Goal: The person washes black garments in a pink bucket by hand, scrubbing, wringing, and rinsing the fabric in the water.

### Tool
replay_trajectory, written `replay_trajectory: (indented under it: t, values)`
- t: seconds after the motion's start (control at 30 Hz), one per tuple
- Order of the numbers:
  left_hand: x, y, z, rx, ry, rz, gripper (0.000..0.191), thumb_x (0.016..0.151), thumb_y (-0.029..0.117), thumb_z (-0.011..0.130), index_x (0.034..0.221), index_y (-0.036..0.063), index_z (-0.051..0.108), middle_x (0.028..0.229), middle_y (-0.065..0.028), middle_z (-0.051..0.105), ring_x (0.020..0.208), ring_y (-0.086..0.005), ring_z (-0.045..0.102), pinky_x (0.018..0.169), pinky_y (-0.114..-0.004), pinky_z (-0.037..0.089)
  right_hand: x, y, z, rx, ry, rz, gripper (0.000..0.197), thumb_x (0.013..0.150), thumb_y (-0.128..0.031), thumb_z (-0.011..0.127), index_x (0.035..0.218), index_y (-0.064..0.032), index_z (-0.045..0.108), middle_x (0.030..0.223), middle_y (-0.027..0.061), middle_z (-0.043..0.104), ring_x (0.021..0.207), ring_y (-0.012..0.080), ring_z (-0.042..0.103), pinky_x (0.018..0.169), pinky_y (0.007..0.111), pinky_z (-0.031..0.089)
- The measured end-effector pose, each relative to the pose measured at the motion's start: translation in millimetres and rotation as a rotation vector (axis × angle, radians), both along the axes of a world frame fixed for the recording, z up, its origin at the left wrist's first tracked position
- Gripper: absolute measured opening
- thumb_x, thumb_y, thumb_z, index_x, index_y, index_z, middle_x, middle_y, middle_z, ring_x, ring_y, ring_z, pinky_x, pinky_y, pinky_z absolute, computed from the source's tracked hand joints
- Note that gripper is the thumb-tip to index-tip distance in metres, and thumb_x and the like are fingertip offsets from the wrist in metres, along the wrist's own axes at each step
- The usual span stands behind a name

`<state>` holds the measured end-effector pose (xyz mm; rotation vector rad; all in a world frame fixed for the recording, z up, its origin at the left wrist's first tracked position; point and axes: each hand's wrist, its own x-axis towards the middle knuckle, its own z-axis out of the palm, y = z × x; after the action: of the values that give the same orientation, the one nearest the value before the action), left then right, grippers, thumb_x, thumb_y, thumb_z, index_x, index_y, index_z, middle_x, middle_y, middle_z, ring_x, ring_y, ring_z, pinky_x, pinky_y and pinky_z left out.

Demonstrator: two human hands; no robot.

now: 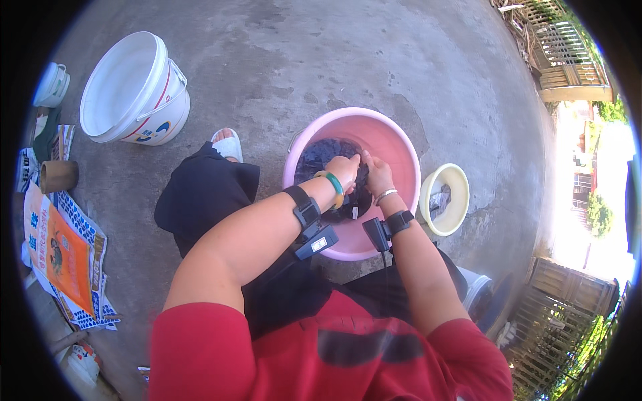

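A pink plastic basin stands on the concrete floor in front of me, with dark wet fabric inside it. My left hand, with a green and amber-coloured bangle at its wrist, grips part of this dark cloth. Close beside it, my right hand, wearing a silver-coloured bangle, pinches the same cloth from the other side. A small white tag shows on the fabric below my hands. The fingers partly hide the gripped portion.
Right of the basin is a small pale yellow basin holding a greyish cloth. A large white bucket stands at the upper left. Printed sacks and a brown cylindrical container lie at the far left. Wooden fencing borders the right.
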<state>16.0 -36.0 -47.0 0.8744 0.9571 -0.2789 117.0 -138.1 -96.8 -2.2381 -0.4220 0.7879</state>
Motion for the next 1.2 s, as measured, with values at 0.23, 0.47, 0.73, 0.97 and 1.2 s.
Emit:
replay_trajectory:
  t: [0.23,0.47,0.73,0.97,1.2]
  values:
    - [-5.8,6.7,-37.7,0.300,0.140,0.089,0.029,0.081,0.026,0.057,0.100,0.0064,0.048,0.082,-0.0029,0.048,0.074,-0.0135,0.047,0.061,-0.027,0.045,7.5,-7.6,-115.8,-0.402,-0.044,0.191,0.021,0.071,-0.007,0.060,0.092,-0.0090,0.060,0.088,0.0185,0.061,0.085,0.0315,0.059,0.077,0.036,0.046]
    - [-16.6,10.6,-42.6,0.280,0.012,0.109,0.023,0.080,0.020,0.057,0.098,0.0069,0.050,0.087,-0.0022,0.052,0.075,-0.0103,0.050,0.060,-0.025,0.044,-30.3,26.1,-108.2,-0.663,-0.075,0.719,0.023,0.082,-0.018,0.047,0.097,-0.0100,0.062,0.105,0.0157,0.059,0.099,0.0285,0.057,0.079,0.040,0.047]
    - [-4.1,14.0,-35.0,0.312,-0.037,0.064,0.019,0.081,0.018,0.055,0.096,0.0068,0.053,0.084,-0.0015,0.053,0.073,-0.0107,0.052,0.062,-0.025,0.045,-4.8,11.8,-118.9,-0.708,-0.005,0.868,0.022,0.079,-0.003,0.051,0.098,-0.0023,0.062,0.089,0.0177,0.063,0.080,0.0291,0.063,0.069,0.035,0.051]
    - [-11.5,22.8,-55.6,0.428,-0.118,-0.084,0.040,0.084,0.027,0.049,0.113,-0.0010,0.051,0.103,-0.0115,0.058,0.090,-0.0182,0.054,0.078,-0.028,0.041,-29.8,9.5,46.7,0.127,0.690,-0.098,0.024,0.085,-0.009,0.052,0.105,0.0049,0.052,0.082,0.0100,0.059,0.067,0.0184,0.062,0.057,0.026,0.054]
    - [-6.0,3.9,-16.0,-0.091,-0.210,0.030,0.043,0.085,0.051,0.042,0.083,0.0101,0.056,0.073,-0.0042,0.055,0.064,-0.0130,0.053,0.052,-0.028,0.043,-63.8,0.0,121.7,0.630,0.714,-0.254,0.022,0.091,-0.022,0.046,0.094,-0.0016,0.051,0.079,0.0073,0.057,0.059,0.0129,0.057,0.053,0.022,0.050]
